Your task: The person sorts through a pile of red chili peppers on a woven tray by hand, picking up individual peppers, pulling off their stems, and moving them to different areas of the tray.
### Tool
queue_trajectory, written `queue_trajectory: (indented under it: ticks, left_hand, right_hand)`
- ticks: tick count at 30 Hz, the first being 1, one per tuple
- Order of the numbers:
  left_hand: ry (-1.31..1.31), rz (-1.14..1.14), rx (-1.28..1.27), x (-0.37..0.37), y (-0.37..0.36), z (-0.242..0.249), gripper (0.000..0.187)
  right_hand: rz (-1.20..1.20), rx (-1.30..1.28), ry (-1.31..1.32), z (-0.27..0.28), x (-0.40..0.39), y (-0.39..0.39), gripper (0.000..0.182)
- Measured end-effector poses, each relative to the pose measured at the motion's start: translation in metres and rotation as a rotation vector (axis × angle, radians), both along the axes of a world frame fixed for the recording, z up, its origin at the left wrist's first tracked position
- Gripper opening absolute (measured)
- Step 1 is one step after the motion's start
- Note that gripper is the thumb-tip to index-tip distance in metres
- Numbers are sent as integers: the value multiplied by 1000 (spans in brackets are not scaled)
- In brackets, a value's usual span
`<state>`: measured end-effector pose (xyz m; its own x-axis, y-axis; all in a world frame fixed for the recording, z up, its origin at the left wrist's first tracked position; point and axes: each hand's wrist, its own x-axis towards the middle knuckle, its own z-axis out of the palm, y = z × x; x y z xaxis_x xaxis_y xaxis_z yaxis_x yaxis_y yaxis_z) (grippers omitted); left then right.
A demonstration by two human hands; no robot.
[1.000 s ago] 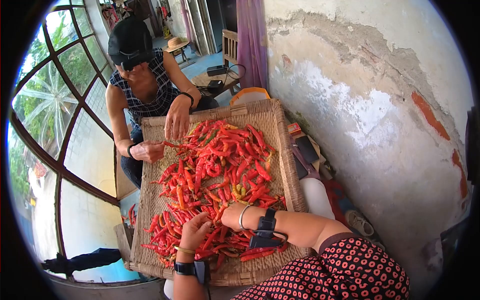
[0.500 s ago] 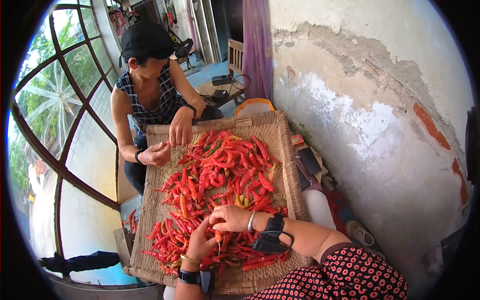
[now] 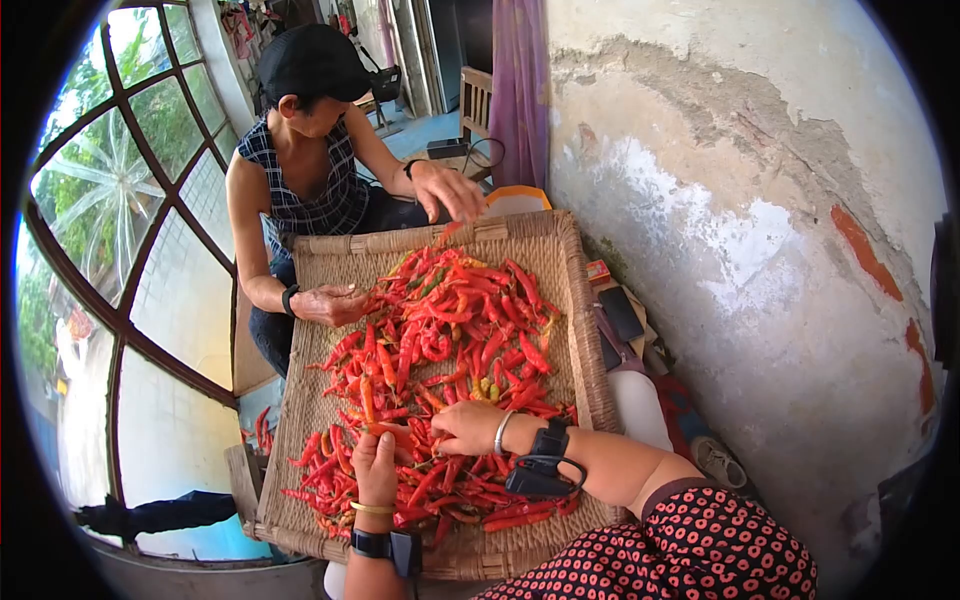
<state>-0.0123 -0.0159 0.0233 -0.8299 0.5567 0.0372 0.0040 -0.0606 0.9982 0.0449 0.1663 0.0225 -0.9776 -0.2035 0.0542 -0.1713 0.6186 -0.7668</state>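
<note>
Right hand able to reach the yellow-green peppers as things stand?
Likely yes: the right hand is close by, and the yellow-green peppers lie partly exposed, with no hand covering them.

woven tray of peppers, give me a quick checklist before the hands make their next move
1. Left hand holding a red pepper: ok.
2. Right hand gripping a pepper: cannot tell, fingertips are down at the heap.
3. Co-worker's hands apart from these two: ok, toward the far side.
4. Only red peppers in the heap: not ok, a green one shows.
5. Bare room inside the tray: ok, along its left side.
</note>
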Motion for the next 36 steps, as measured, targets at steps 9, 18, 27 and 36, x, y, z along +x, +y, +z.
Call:
queue_trajectory:
  ticks: [9,18,27,36]
  left_hand:
    - [5,33,-8,-4,-1,-11,13]
    - [16,24,-18,-6,-2,-13,14]
    - [165,229,35,-22,-8,-18,13]
    - [-222,398,364,-49,-16,-13,13]
  right_hand:
    - [150,570,-221,3,5,-3,30]
    - [157,569,-233,9,7,-3,31]
    - [196,679,-230,11,12,-9,23]
    - [234,684,-311,3,7,-9,20]
